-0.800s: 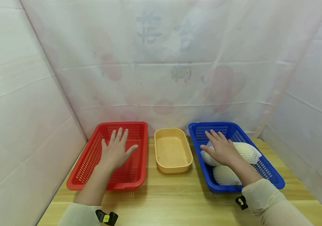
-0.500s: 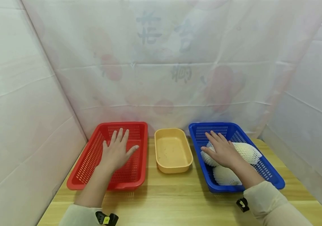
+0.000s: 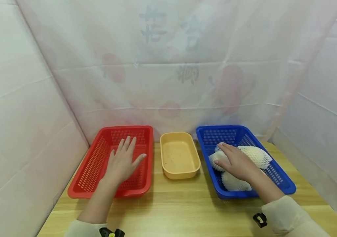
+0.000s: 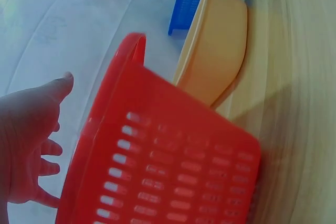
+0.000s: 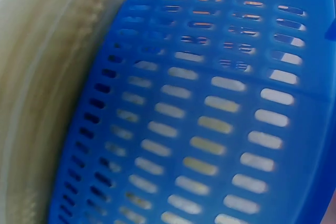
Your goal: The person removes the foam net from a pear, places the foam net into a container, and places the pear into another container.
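Fingers spread, my left hand (image 3: 121,164) hovers over the red basket (image 3: 149,164). The left wrist view shows that hand (image 4: 29,140) beside the basket's rim, thumb stretched out, holding nothing. My right hand (image 3: 239,164) is over the blue basket (image 3: 288,189), its fingers slightly bent above a pale round thing in a white foam net (image 3: 215,162). Whether it touches the net cannot be told. Two more netted things, one near (image 3: 234,182) and one far (image 3: 255,156), lie partly under this hand. Only the blue basket's slotted wall (image 5: 205,108) shows clearly in the right wrist view.
Between the two baskets stands a shallow yellow tray (image 3: 180,154). All three containers rest on a wooden table (image 3: 180,207). White cloth sheets (image 3: 168,82) close off the back and both sides. A black strap is on each wrist.
My right hand has lowered toward the netted things, its fingers bending a little. The left hand stays over the red basket with little change. The head view has shifted slightly.
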Available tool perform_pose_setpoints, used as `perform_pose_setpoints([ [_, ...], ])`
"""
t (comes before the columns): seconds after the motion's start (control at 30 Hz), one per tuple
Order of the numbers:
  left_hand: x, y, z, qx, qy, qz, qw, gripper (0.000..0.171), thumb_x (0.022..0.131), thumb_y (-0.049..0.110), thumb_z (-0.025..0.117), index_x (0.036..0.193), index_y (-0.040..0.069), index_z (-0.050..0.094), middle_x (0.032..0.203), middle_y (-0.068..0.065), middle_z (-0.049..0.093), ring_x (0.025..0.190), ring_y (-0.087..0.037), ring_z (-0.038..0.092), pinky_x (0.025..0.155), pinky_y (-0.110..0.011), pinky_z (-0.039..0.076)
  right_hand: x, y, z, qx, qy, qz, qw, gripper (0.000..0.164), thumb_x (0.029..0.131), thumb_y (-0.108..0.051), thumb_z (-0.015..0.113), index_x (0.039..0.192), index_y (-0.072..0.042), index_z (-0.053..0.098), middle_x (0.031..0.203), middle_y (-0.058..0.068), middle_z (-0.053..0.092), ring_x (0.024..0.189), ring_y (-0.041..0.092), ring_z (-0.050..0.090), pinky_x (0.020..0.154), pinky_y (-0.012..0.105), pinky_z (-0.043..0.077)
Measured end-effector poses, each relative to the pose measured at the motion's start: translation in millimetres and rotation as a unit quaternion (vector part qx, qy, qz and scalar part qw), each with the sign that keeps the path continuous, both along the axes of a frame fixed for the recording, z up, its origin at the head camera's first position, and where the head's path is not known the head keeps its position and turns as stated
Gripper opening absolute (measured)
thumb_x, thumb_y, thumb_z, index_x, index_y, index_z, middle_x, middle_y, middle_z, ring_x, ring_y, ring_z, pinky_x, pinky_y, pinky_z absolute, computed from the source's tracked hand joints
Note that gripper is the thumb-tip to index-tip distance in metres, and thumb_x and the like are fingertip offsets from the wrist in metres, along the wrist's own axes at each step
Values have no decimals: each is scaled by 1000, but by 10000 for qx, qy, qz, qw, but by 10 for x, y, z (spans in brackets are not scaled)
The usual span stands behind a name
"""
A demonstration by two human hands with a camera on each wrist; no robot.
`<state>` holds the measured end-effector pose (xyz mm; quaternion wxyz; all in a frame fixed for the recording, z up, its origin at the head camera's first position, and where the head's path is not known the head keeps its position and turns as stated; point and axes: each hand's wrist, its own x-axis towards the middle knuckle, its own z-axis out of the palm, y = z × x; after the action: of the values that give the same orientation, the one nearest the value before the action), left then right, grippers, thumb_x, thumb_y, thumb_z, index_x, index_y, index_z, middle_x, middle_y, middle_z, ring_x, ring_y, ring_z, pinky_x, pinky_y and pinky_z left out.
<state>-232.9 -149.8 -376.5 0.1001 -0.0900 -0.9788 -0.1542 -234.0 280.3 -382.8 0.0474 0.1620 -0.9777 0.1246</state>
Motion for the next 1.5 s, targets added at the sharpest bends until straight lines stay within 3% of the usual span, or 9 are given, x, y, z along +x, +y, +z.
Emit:
perform_pose_setpoints([
  [0.33, 85, 230, -41, 621, 76, -287, 9976, 74, 96, 54, 55, 155, 17, 31, 158, -13, 34, 143, -37, 33, 105, -64, 39, 106, 163, -57, -35, 159, -134, 9998, 61, 94, -43, 63, 144, -12, 49, 144, 21, 49, 131, 47, 43, 102, 67, 38],
  [0.57, 142, 383, -52, 913, 36, -361, 9952, 65, 96, 48, 59, 150, 19, 39, 152, -8, 44, 140, -31, 40, 102, -64, 42, 128, 256, -110, 20, 366, -263, 9990, 54, 92, -42, 67, 137, -13, 57, 139, 18, 55, 128, 44, 49, 98, 63, 44],
  [0.8, 191, 525, -75, 1076, 345, -688, 9912, 58, 96, 48, 59, 144, 17, 49, 147, -8, 49, 137, -29, 44, 102, -58, 45, 78, 281, -147, 43, 321, -289, 9991, 60, 89, -40, 71, 140, -12, 54, 139, 20, 54, 127, 45, 49, 97, 63, 45],
  [1.17, 265, 852, -152, 1003, 704, -1358, 9831, 43, 96, 42, 61, 130, 17, 62, 133, -4, 61, 124, -24, 57, 94, -47, 53, -106, 187, -148, 629, -164, -12, 9979, 70, 87, -32, 73, 146, -10, 44, 136, 27, 52, 120, 48, 53, 89, 62, 49],
  [1.27, 288, 964, -169, 1050, 597, -1526, 9809, 41, 96, 42, 61, 129, 17, 62, 132, -2, 62, 123, -23, 58, 94, -44, 54, -162, 189, -177, 660, -335, -5, 9973, 71, 87, -30, 72, 148, -10, 41, 136, 28, 51, 118, 47, 55, 87, 61, 50],
  [1.5, 357, 1286, -157, 1156, -80, -2024, 9724, 43, 98, 46, 56, 131, 20, 62, 129, 3, 65, 120, -17, 61, 96, -39, 53, -293, 191, -266, 629, -526, -98, 9966, 84, 81, -39, 79, 149, -12, 39, 133, 27, 51, 107, 43, 60, 76, 58, 53],
])
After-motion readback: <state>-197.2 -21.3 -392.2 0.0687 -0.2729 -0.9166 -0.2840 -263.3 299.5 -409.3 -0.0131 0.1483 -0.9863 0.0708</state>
